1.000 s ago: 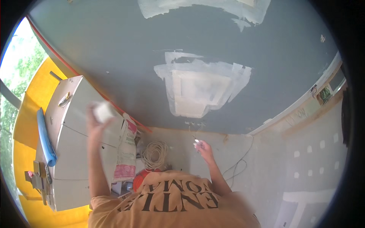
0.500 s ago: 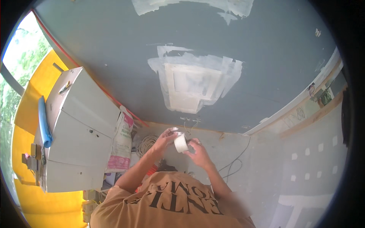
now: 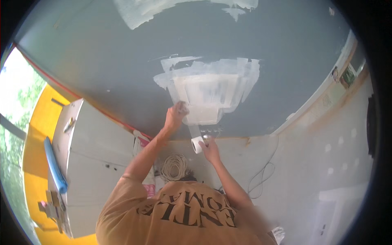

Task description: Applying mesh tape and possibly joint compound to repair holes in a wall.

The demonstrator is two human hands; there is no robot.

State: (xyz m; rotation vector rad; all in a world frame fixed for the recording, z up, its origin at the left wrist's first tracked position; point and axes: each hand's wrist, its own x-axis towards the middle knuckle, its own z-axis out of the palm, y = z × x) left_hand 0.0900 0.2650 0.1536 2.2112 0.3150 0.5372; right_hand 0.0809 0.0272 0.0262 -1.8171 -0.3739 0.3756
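My right grip (image 3: pixel 211 151): closed, fingers about one side of a white tape roll (image 3: pixel 197 145), held just below a white-smeared patch (image 3: pixel 212 90). My left grip (image 3: pixel 176 116): fingers drawn together at the patch's left edge; over my remote feed I cannot tell whether they pinch anything. Tape strip (image 3: pixel 194 130): one, running up from the roll. Grey wall (image 3: pixel 296 69): around the patch. Rope coil (image 3: pixel 174 166): one, lower down. Done, I judge: patch coated, tape drawn out. Left: strip not yet parted from the roll.
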